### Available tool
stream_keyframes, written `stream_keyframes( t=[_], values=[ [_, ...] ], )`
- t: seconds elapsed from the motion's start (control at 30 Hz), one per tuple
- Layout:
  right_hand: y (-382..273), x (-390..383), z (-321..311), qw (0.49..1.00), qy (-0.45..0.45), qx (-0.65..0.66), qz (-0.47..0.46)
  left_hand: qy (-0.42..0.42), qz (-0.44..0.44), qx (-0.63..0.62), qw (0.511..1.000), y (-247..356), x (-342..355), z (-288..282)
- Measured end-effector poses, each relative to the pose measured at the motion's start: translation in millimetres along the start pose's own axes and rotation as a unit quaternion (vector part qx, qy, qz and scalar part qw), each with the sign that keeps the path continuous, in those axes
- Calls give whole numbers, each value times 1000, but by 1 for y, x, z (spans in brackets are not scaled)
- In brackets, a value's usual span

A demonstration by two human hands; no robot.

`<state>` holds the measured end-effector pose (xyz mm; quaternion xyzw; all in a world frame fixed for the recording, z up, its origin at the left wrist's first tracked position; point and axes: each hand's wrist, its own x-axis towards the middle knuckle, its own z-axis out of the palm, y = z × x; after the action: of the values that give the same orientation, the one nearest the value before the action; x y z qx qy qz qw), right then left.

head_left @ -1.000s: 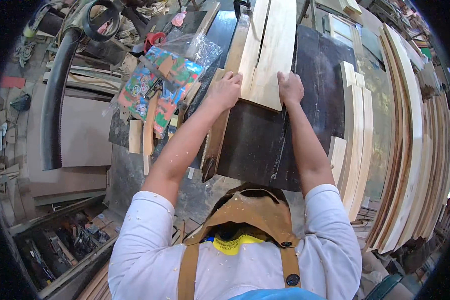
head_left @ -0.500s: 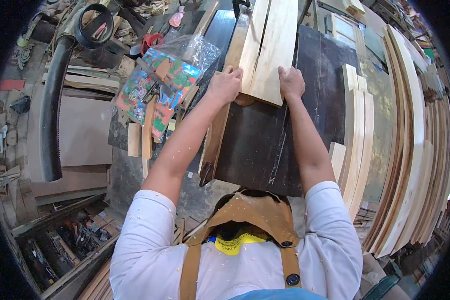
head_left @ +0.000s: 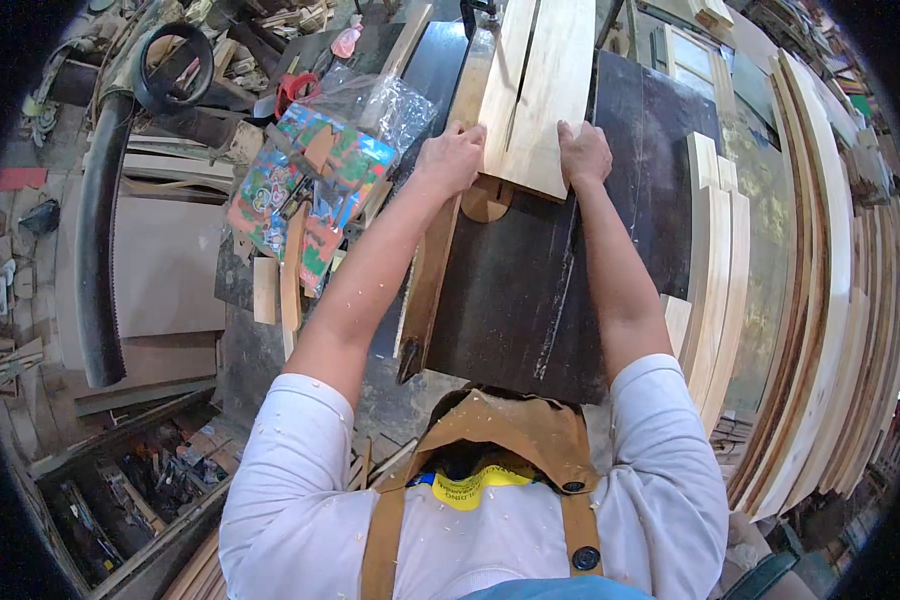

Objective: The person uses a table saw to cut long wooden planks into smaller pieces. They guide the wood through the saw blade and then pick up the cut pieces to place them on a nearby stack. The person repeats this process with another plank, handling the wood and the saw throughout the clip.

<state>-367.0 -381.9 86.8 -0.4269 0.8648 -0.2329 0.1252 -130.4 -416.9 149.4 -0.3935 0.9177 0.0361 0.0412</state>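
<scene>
A pale wooden board (head_left: 552,95) lies flat on a dark saw table (head_left: 500,300), a narrow slit running along its length from the far side almost to its near end. My left hand (head_left: 452,158) is closed on the board's near left corner, against a long wooden fence (head_left: 436,262). At the near right corner my right hand (head_left: 584,155) grips the board's edge, thumb on top. Just before the near end, a round wooden insert (head_left: 487,200) shows in the tabletop. No blade can be made out.
Left of the fence, a colourful printed sheet (head_left: 320,185) bears wood offcuts, beside clear plastic wrap (head_left: 400,108). Pale strips (head_left: 715,270) lie along the table's right side. Long planks (head_left: 815,290) stand stacked farther right. A black hose (head_left: 100,250) hangs at left.
Both hands and the board have moved slightly farther away from me. More of the round wooden insert now shows. My grip looks the same.
</scene>
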Motion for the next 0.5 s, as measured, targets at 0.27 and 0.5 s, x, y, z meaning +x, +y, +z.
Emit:
stream_keyframes(
  t=[0.27, 0.5],
  values=[
    [-5, 16, -1, 1000, 5, 5, 2, -21, 1, 18, 1000, -10, 23, 6],
    [-6, 34, 1, 1000, -4, 2, -1, 35, 8, 10, 999, -15, 35, 12]
  ],
)
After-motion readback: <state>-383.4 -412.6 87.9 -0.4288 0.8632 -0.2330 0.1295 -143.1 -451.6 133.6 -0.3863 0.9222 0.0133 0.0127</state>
